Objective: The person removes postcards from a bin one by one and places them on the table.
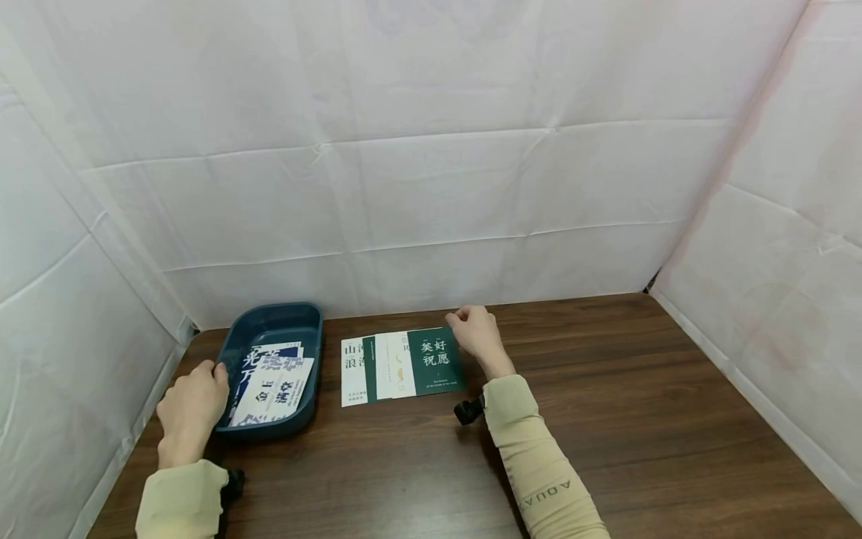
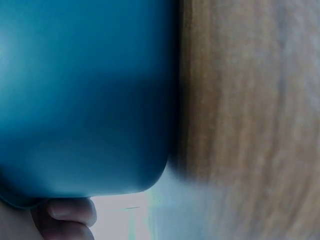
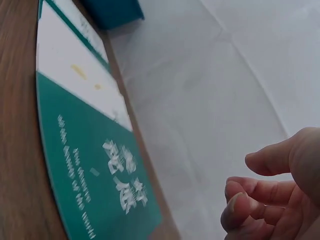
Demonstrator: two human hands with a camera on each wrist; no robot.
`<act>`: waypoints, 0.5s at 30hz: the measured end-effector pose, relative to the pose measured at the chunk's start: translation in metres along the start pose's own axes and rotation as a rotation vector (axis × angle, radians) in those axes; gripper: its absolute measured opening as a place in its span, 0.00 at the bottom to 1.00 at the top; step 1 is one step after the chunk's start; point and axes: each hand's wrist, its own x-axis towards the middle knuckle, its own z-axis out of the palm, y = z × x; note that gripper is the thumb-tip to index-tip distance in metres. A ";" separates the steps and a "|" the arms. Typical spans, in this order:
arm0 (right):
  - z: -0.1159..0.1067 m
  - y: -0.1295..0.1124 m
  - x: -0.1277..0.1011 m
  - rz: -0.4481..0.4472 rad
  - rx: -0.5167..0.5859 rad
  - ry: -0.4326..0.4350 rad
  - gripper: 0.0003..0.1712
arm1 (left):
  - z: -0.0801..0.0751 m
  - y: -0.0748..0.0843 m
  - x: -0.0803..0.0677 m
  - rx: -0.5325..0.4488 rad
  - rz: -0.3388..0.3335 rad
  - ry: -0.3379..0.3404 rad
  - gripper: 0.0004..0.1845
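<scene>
The dark teal rectangular plastic tray [image 1: 269,329] serves as the landmark; it sits at the far left of the dark brown wooden table [image 1: 640,419], its back edge close to the white sheet wall [image 1: 431,187] behind. The left hand [image 1: 191,404] holds the tray's left rim, fingers curled over the edge, a fingertip [image 2: 72,210] showing under the lip in the left wrist view. Inside the tray lie blue-and-white printed cards [image 1: 272,385], overlapping.

Just right of the tray, with a narrow strip of bare wood between, a fanned row of green and white printed cards [image 1: 400,364] lies flat on the table. The dark green card with white characters [image 1: 434,359] tops the fan at its right end. The right hand [image 1: 474,333] rests at that card's far right corner, fingers [image 3: 250,197] loosely curled; whether they pinch the card I cannot tell.

Right of the fan, the wood runs open to the white side wall [image 1: 774,262]. In front of the tray and cards the table is open too.
</scene>
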 end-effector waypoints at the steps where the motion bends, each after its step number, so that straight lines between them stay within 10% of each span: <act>1: 0.000 -0.003 -0.001 -0.002 0.004 -0.003 0.18 | 0.000 0.000 0.000 0.001 -0.001 -0.001 0.26; 15: 0.003 -0.033 -0.016 -0.092 0.047 -0.037 0.14 | -0.001 0.001 -0.001 -0.001 0.005 0.020 0.25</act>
